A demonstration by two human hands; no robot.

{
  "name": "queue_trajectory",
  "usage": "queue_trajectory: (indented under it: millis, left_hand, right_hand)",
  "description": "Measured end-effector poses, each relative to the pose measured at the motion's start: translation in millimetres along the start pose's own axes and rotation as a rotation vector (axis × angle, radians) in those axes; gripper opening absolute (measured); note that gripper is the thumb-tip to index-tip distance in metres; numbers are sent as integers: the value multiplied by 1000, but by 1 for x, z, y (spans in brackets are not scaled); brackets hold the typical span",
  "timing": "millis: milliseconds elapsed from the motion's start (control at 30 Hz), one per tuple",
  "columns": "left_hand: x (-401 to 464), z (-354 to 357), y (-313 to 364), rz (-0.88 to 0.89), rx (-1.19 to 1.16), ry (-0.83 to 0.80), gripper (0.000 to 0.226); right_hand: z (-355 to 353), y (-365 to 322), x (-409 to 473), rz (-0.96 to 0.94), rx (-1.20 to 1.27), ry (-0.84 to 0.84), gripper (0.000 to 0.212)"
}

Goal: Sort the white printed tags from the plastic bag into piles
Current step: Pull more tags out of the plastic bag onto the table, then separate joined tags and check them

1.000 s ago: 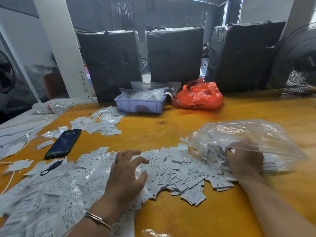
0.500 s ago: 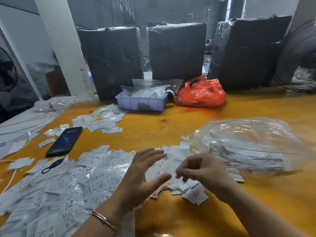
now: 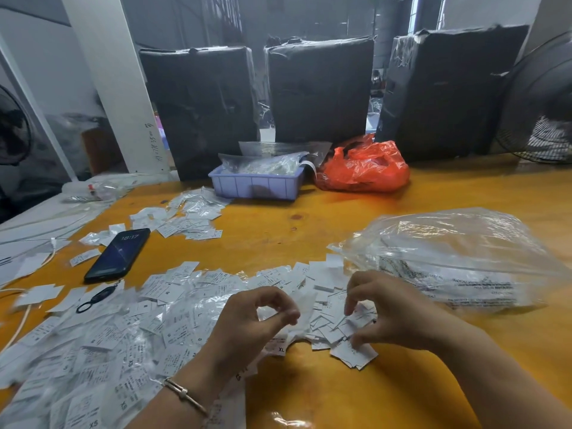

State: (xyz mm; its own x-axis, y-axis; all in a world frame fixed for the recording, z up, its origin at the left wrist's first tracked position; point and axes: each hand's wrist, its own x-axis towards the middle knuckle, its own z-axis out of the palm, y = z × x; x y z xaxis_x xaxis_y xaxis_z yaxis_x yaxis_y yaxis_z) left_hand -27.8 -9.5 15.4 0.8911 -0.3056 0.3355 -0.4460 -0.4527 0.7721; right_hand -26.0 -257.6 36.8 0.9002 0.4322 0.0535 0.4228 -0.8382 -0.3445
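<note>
White printed tags point(image 3: 173, 308) lie spread over the near left of the orange table point(image 3: 325, 394), with a denser heap point(image 3: 334, 329) between my hands. My left hand point(image 3: 250, 326) hovers over the heap with fingers curled. Its thumb and forefinger tips meet on a blurred white tag point(image 3: 305, 308). My right hand point(image 3: 393, 311) is curled over the heap's right side, thumb and fingers closing round a clump of tags. The clear plastic bag point(image 3: 448, 255) lies just right of my right hand, with more tags inside.
A black phone point(image 3: 119, 253) and a black ring loop point(image 3: 93, 300) lie at the left. A smaller tag pile point(image 3: 185, 218), a lilac tray point(image 3: 257, 184) and an orange bag point(image 3: 362, 168) sit farther back. Black wrapped boxes point(image 3: 318, 91) and a fan point(image 3: 544, 103) stand behind.
My right hand left the plastic bag and came left to the heap. My left hand lifted off the spread tags, and its fingers curled into a pinch.
</note>
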Motion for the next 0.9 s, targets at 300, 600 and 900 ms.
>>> queue_trajectory:
  millis: [300,600,900]
  left_hand:
    - [-1,0,1,5,8,25,12]
    - [-2,-2,2,-12,-64,42,10]
    - [-4,-1,6,30,-55,14,10]
  right_hand:
    - [6,-3,3,-96,-181,127,23]
    - [2,-9,-3,-124,130,364,18]
    - [1,-31,-7,-147,1171,534,28]
